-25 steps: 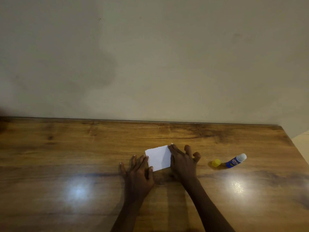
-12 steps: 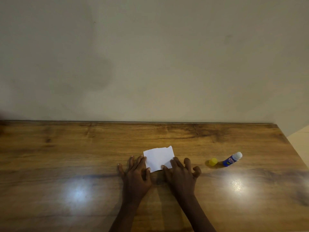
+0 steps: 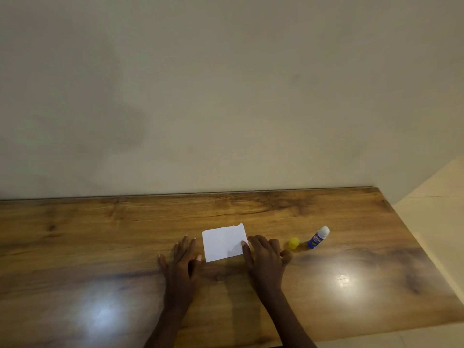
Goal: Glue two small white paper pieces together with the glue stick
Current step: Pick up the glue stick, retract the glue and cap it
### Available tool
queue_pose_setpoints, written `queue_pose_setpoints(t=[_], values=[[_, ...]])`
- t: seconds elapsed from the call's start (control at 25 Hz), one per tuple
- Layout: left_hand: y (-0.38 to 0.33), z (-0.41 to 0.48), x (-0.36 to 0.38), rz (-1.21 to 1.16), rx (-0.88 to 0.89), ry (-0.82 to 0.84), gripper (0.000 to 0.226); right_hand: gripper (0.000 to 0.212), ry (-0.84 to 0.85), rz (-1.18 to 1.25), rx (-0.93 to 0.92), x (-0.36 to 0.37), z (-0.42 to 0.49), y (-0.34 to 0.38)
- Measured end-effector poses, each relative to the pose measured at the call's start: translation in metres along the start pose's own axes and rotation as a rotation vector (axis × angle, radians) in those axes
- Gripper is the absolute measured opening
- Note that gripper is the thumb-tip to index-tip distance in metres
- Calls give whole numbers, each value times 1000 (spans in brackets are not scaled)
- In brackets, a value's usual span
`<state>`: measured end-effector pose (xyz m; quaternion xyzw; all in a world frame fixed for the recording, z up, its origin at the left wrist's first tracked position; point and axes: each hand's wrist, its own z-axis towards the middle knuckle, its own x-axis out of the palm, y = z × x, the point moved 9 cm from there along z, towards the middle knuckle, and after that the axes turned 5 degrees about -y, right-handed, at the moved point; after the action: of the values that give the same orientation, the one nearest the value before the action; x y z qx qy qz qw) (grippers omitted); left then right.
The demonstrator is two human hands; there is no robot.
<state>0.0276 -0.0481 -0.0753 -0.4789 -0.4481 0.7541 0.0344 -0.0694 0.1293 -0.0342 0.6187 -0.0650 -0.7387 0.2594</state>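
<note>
my left hand (image 3: 181, 262) lay flat, fingers spread, beside the white paper (image 3: 224, 243); my right hand (image 3: 266, 257) pressed its right edge, holding nothing. glue stick (image 3: 317, 237) lay tipped, white end pointing away-right.

Two bare forearms, no sleeves; hands (image 3: 266, 259) with short pale nails, no rings.

A single wide-angle view, worn on the person's head, looks forward and slightly down over the worktop (image 3: 100, 234) from its near edge toward the far edge, which meets a plain wall (image 3: 226, 84) filling the upper half. The worktop's right edge and far right corner show, with pale floor (image 3: 437, 197) beyond. Both forearms enter from the bottom, close to the lens.
</note>
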Motion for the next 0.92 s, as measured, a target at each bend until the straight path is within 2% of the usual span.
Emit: queue_pose_setpoints(t=[0.08, 0.2, 0.28, 0.36, 0.44, 0.56, 0.76, 0.92], values=[[0, 0, -1, -7, -24, 10, 54, 11, -180, 64, 4, -36, -2, -19], [-44, 0, 19, 14, 74, 55, 70, 19, -349, 205, 100, -80, -2, -76], [-95, -6, 58, -76, 169, 169, 73, 28, -411, 374, 206, -96, 1, -118], [-138, -18, 102, -175, 179, 278, 69, 39, -360, 530, 306, -94, 8, -151], [-156, -27, 134, -224, 102, 320, 66, 52, -216, 628, 382, -76, 16, -169], [-157, -29, 159, -190, 25, 312, 64, 63, -26, 644, 334, -49, 29, -175], [-158, -21, 173, -38, 14, 272, 44, 28, -38, 480, 313, -29, 33, -183], [-156, -15, 148, -127, 16, 256, 42, 28, 24, 399, 309, -30, 39, -175]])
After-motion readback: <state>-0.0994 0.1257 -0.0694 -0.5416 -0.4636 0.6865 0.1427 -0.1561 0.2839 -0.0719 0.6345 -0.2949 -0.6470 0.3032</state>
